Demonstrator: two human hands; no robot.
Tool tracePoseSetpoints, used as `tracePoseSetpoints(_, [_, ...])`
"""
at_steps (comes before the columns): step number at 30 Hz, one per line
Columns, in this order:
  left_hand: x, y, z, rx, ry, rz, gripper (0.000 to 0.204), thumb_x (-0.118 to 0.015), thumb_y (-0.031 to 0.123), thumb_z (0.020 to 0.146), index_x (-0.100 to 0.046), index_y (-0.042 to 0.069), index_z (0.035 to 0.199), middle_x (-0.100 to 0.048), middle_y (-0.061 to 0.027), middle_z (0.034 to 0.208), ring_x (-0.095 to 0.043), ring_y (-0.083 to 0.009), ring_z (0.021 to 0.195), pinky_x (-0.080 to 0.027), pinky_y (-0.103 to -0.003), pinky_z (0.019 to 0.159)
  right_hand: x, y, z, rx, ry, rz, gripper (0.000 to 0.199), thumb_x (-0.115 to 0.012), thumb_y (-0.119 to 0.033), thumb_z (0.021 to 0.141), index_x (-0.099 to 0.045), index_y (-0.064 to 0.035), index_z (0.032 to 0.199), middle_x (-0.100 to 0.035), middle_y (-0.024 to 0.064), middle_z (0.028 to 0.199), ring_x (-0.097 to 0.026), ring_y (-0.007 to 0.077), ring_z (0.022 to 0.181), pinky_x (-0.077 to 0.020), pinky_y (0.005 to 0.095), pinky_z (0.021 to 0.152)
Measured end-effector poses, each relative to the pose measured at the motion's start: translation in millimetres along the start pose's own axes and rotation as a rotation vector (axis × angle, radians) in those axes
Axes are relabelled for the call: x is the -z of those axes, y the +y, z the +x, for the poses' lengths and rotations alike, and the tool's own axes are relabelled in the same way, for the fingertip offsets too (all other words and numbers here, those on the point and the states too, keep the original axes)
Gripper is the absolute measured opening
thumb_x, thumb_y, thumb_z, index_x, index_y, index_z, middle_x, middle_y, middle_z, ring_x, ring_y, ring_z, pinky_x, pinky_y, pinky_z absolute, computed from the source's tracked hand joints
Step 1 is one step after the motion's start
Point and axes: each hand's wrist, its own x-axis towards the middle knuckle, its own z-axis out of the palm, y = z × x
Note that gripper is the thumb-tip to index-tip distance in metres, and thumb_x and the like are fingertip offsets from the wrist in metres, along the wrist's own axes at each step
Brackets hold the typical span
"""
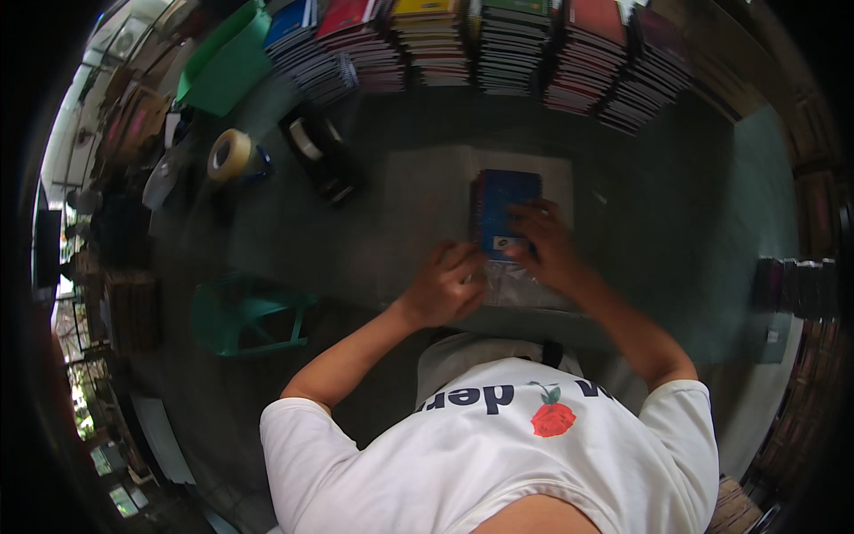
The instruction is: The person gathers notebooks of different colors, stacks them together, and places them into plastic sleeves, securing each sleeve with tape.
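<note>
- At the table's (676, 205) middle lay the blue book (509, 206), the right hand (544, 249) spread flat on it.
- At eight o'clock of it, the left hand (447, 287) pinched what seemed a clear wrapper (516, 287).
- Best to keep the wrapper taut and square.

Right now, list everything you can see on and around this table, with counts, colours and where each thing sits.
Blue notebook stack: one, blue covers, table centre.
Clear plastic wrap: one, transparent, near edge of the stack.
Notebook piles: many, mixed colours, along the far edge.
Tape roll: one, tan, far left.
Tape dispenser: one, black, beside the roll.
Green tray: one, far left corner.
Green stool: one, left of the table.
Table: one, dark.
Left hand: on the wrap.
Right hand: on the stack.
</note>
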Motion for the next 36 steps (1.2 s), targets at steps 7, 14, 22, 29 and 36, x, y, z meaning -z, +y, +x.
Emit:
tracePoseSetpoints(7, [57, -180, -66, 0.888, 0.829, 0.263, 0.029, -0.064, 0.026, 0.084, -0.062, -0.001, 0.073, -0.059, -0.0139, 0.073, -0.056, -0.0323, 0.076, -0.044, -0.039, 0.071, -6, -1, 16, -0.141, -0.045, 0.129, 0.024, -0.069, -0.020, 0.076, -0.064, -0.0059, 0.094, -0.061, 0.0070, 0.106, -0.051, 0.0326, 0.104, -0.0410, 0.0468, 0.089])
tracePoseSetpoints(14, [59, -129, -20, 1.105, 0.969, -0.354, 0.020, -0.067, 0.017, 0.082, -0.064, -0.001, 0.074, -0.061, -0.0081, 0.069, -0.055, -0.0155, 0.056, -0.043, -0.033, 0.054, 13, -5, 21, -0.171, -0.202, -0.231, 0.048, -0.074, -0.023, 0.069, -0.059, -0.0150, 0.114, -0.058, 0.0028, 0.116, -0.048, 0.0325, 0.111, -0.0369, 0.0490, 0.091])
tracePoseSetpoints(22, [89, -131, -20, 0.908, -0.207, 0.218, 0.018, -0.054, 0.011, 0.081, -0.065, -0.001, 0.088, -0.065, -0.0213, 0.079, -0.065, -0.0315, 0.073, -0.051, -0.039, 0.066, 22, 8, 24, -0.365, -0.248, 0.032, 0.094, -0.077, -0.039, 0.064, -0.027, -0.0221, 0.142, -0.047, 0.0038, 0.135, -0.026, 0.0340, 0.135, -0.0231, 0.0538, 0.106])
tracePoseSetpoints(29, [-15, -23, 112, 0.513, -0.543, -0.208, 0.035, -0.060, 0.036, 0.080, -0.067, 0.004, 0.092, -0.066, -0.0169, 0.082, -0.064, -0.0334, 0.084, -0.049, -0.042, 0.074, 17, 10, 26, -0.391, -0.255, 0.053, 0.094, -0.079, -0.036, 0.062, -0.029, -0.0195, 0.140, -0.047, 0.0054, 0.135, -0.026, 0.0355, 0.134, -0.0202, 0.0569, 0.107])
tracePoseSetpoints(36, [-6, -58, 97, 0.615, -0.368, -0.585, 0.036, -0.073, 0.024, 0.072, -0.063, -0.003, 0.095, -0.066, -0.0181, 0.086, -0.065, -0.0223, 0.085, -0.051, -0.034, 0.071, 11, 14, 15, -0.541, 0.003, 0.350, 0.092, -0.080, -0.028, 0.064, -0.030, -0.0066, 0.138, -0.042, 0.0181, 0.135, -0.035, 0.0371, 0.128, -0.0316, 0.0477, 0.104])
